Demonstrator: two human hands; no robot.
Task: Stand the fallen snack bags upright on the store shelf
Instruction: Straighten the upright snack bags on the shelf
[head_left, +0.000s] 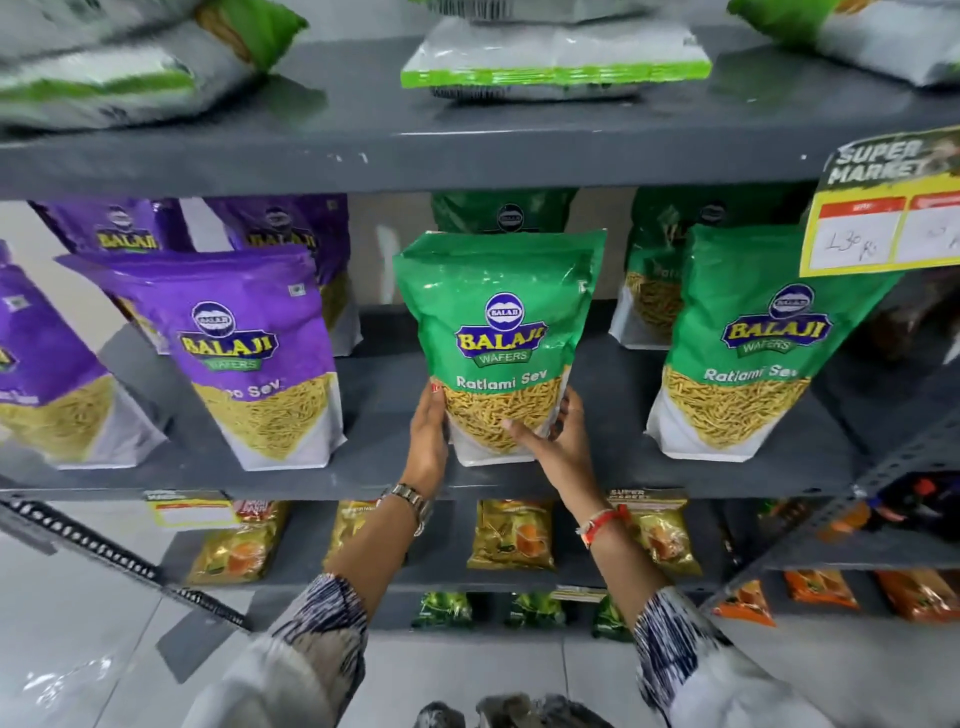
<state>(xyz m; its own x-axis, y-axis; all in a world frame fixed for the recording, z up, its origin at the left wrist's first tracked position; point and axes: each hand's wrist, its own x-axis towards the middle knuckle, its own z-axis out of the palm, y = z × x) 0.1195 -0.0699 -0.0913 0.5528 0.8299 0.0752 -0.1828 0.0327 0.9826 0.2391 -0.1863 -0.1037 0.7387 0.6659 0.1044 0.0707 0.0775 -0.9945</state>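
A green Ratlami Sev bag (501, 332) stands upright at the middle of the grey shelf (374, 467). My left hand (428, 436) grips its lower left edge. Its lower right corner is held by my right hand (558, 441), thumb across the front. More green bags stand behind it (506, 210) and to the right (748, 343). Purple Sev bags (254, 353) stand upright on the left half of the same shelf.
The shelf above holds flat-lying white and green bags (556, 67). A yellow price tag (888, 208) hangs at the upper right. Lower shelves carry small yellow packets (511, 535) and orange packets (821, 590). A perforated metal upright (104, 556) slants at lower left.
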